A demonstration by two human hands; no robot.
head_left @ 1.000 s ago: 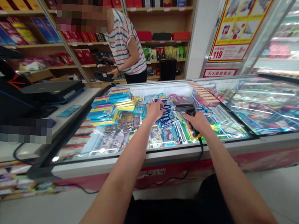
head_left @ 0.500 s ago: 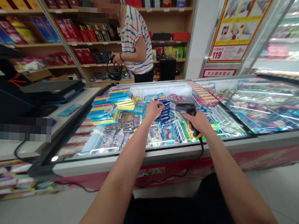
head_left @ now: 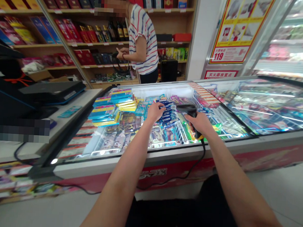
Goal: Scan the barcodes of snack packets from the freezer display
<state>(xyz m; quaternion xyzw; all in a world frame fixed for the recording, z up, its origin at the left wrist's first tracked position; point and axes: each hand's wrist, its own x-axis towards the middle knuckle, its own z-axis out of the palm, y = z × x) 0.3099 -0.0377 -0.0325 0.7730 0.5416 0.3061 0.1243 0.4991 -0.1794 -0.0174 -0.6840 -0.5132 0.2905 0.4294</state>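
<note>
Right hand (head_left: 201, 123) grips one scanner (head_left: 188, 109); left hand (head_left: 154, 112) pinches one blue packet (head_left: 167, 106).

Scanner (head_left: 190, 110) is showing black and yellow. Packet (head_left: 168, 107) left of the scanner is showing blue with white lettering. Shirt (head_left: 143, 41) behind the scanner is showing white with red and blue stripes.

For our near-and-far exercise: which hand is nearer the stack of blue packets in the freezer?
Left. The left hand touches the blue packets; the right hand holds a barcode scanner just to their right.
</note>
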